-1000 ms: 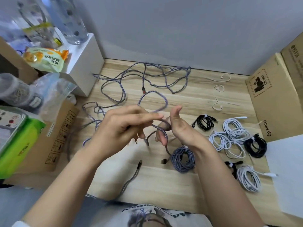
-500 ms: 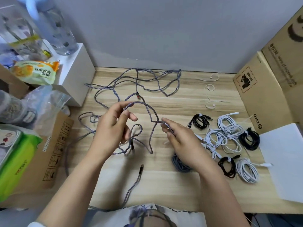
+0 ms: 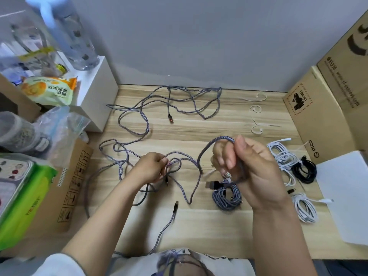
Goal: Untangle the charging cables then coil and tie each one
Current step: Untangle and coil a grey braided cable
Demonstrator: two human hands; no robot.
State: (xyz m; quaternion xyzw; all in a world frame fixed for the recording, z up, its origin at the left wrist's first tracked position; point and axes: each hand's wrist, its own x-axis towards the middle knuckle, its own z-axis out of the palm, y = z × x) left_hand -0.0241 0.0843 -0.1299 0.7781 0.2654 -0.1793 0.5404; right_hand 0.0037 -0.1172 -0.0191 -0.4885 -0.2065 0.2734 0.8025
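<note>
Our right hand is raised, fingers curled around a braided grey cable that arches over them. It sags left across the wooden counter to our left hand, which pinches a knot of loops. Loose tangle lies beyond; a tied grey coil sits below (white and black bundles further right).

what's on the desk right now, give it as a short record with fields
surface: wooden desk
left hand: pinches the loose grey braided cable at a tangle
right hand: raised, grips a loop of the same grey cable, plug end hanging below
loose cable: sprawls toward the back wall
done bundles: grey coil, white coils, black coil
spare ties: white, near the cardboard box
</note>
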